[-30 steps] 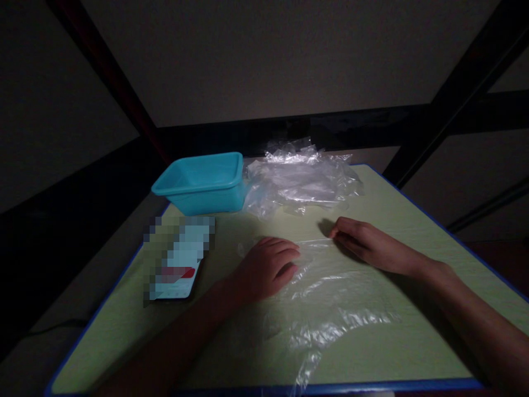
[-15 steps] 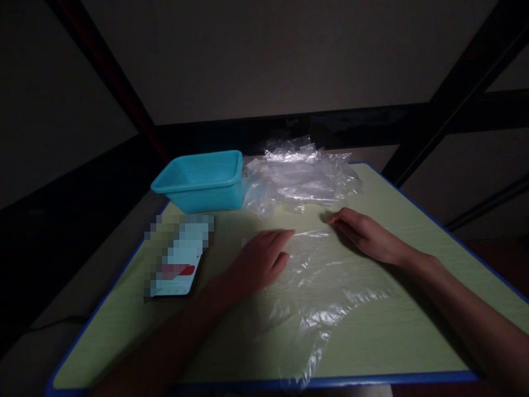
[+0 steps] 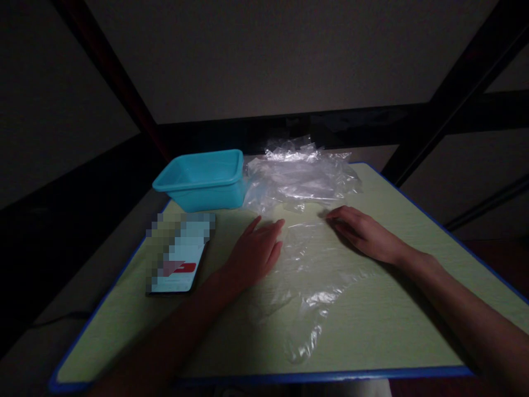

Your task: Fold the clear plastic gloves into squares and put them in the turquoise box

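Observation:
A clear plastic bag [image 3: 318, 275] lies flat on the pale green table [image 3: 392, 325]. My left hand [image 3: 256, 251] rests on the bag's far left corner, fingers stretched forward and lying flat. My right hand [image 3: 359, 231] rests on the bag's far right corner, fingers extended and flat on the film. The bag's far edge runs between my two hands, and its near end curls up toward the table's front edge.
A pile of several clear plastic bags [image 3: 300, 179] lies at the back of the table. A turquoise plastic tub [image 3: 202, 179] stands at the back left. A phone [image 3: 177, 256] with a lit screen lies at the left. Dark metal bars [image 3: 454, 77] rise behind the blue-edged table.
Both hands have slid away from me across the table, drawing the bag with them. Its near end, which hung at the front edge, has pulled back onto the table.

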Demonstrator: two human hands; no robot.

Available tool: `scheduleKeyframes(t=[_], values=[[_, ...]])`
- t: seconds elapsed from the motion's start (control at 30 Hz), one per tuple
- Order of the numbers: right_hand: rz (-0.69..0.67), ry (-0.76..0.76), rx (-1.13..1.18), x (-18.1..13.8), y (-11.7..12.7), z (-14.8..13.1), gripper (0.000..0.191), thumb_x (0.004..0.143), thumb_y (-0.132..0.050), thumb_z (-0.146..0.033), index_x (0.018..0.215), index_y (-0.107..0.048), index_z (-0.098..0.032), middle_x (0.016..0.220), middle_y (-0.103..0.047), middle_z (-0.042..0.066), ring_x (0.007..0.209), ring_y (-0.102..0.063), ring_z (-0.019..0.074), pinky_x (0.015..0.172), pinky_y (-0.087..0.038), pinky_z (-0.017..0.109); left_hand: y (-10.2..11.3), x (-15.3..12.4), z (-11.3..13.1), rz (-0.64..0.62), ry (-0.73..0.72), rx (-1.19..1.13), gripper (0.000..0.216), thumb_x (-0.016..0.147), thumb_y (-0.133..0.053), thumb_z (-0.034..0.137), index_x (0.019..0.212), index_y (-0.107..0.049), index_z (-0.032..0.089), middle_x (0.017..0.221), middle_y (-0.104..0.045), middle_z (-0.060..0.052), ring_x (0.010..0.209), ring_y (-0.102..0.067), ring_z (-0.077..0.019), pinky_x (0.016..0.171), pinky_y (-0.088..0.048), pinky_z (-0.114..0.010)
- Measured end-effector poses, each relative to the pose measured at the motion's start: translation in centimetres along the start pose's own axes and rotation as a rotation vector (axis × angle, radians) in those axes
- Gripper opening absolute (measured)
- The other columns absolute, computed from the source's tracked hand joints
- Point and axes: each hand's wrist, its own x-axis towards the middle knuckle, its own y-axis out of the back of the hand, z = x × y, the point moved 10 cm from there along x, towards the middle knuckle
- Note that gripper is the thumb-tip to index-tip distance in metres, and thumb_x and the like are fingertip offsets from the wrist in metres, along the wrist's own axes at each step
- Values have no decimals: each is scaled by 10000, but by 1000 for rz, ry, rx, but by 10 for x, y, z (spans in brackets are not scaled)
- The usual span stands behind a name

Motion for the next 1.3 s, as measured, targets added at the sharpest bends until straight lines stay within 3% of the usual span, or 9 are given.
scheduleKeyframes(t=[0.13,0.27,0.4,0.57,0.73,1.0,1.17,1.3], values=[[-7,10,-17,0,0,-2,249,895,-343,-229,1020,-531,-124,993,-586,145,917,-558,235,812,-471,423,1,0,-3,9,28,50,345,848,-418,131,1192,-412,98,1045,-657,-117,1023,-594,-196,1068,-272,-474],[3,80,24,2,5,-20,194,889,-391,-207,960,-554,-129,959,-577,133,904,-542,220,797,-459,395,12,-1,2,127,-20,51,279,840,-407,121,1111,-470,126,1040,-652,-111,978,-601,-200,1017,-335,-480],[-35,171,187,1,5,-53,131,877,-463,-197,834,-577,-150,818,-569,69,798,-540,171,704,-446,309,24,-7,12,218,-87,-65,207,826,-423,123,994,-543,131,898,-658,-93,850,-601,-191,826,-472,-379],[-232,215,377,-5,-19,-88,164,859,-514,-190,714,-582,-151,711,-531,23,668,-505,126,587,-398,244,10,-10,36,-34,-170,-372,162,819,-440,130,828,-601,149,774,-659,-43,729,-593,-140,700,-468,-258],[-342,217,422,-10,-38,-94,144,815,-575,-161,672,-558,-156,653,-518,-13,628,-483,110,592,-378,242,-3,-11,42,-227,-92,-581,145,793,-485,133,827,-625,149,754,-674,-22,678,-599,-117,677,-444,-226],[-406,184,412,-9,-41,-92,145,803,-594,-169,667,-546,-160,663,-516,-15,641,-469,112,591,-367,244,-12,-15,48,-311,-147,-550,127,735,-552,79,810,-620,155,750,-651,-6,672,-571,-110,679,-415,-217],[-407,183,410,-8,-41,-92,117,790,-607,-156,687,-552,-155,656,-486,-22,626,-451,105,570,-354,237,-12,-28,69,-446,-326,-460,309,569,-764,278,798,-598,156,805,-603,-17,776,-547,-156,708,-409,-247],[-418,179,402,-10,-42,-91,118,801,-594,-169,692,-548,-163,651,-489,-24,626,-452,108,575,-357,243,-15,-36,77,-575,-376,-368,375,536,-765,370,789,-566,179,834,-566,-6,811,-511,-167,724,-400,-269]])
